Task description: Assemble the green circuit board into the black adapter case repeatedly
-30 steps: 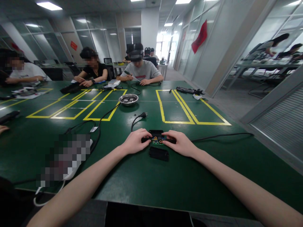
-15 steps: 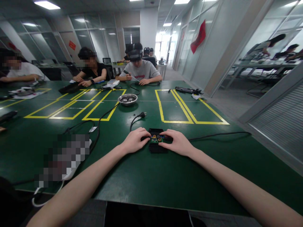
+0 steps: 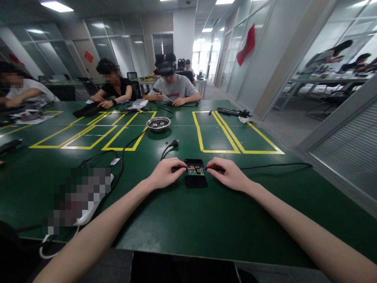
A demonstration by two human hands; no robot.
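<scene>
A small black open case (image 3: pixel 194 181) with a green circuit board (image 3: pixel 195 171) inside lies on the green table (image 3: pixel 182 224) in front of me. My left hand (image 3: pixel 165 173) pinches a black cable at the case's left side. That cable runs up to a plug (image 3: pixel 174 143). My right hand (image 3: pixel 228 173) pinches another black cable (image 3: pixel 273 166) at the case's right side, which trails off to the right. Both hands rest on the table, fingers closed.
A metal bowl (image 3: pixel 158 123) sits farther back among yellow tape rectangles (image 3: pixel 203 137). A white power strip (image 3: pixel 88 208) with black cords lies at my left. Other people sit working at the far and left edges. A black tool (image 3: pixel 232 112) lies at the back right.
The board with its cables has come down from just beyond the black case half into it. My hands have spread apart along the cables.
</scene>
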